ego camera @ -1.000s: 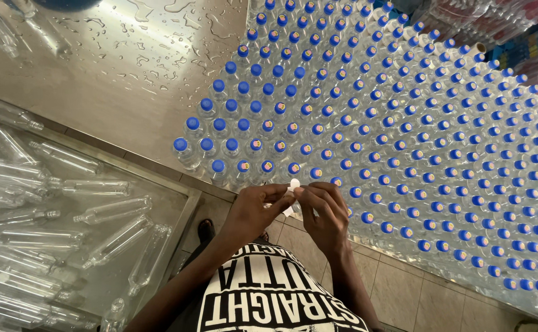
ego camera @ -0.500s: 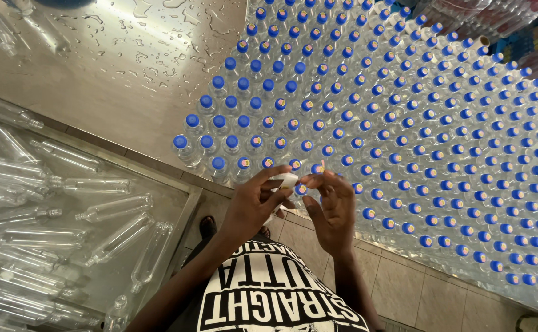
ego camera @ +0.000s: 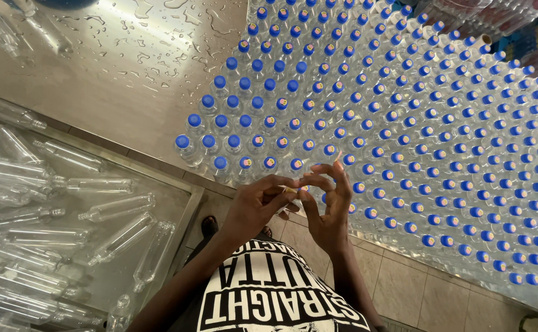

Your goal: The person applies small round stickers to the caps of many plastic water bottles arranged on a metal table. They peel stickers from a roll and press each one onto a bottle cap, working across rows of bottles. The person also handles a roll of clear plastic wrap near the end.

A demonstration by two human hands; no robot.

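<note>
While both hands meet at 6 o'clock | left hand (ego camera: 253, 206) and right hand (ego camera: 329, 206) fingertips pinch a small label (ego camera: 291, 190) between them | capped bottles (ego camera: 367, 117) fill 12–3 | empty bottles (ego camera: 41, 209) at 9

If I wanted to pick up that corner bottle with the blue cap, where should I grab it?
Probably by the neck just under the blue cap, coming from above and from the bare wet table side. The corner bottle stands upright at the outer corner of the packed bottles, so neighbours crowd its other sides and only its top and outer side are free.
</note>
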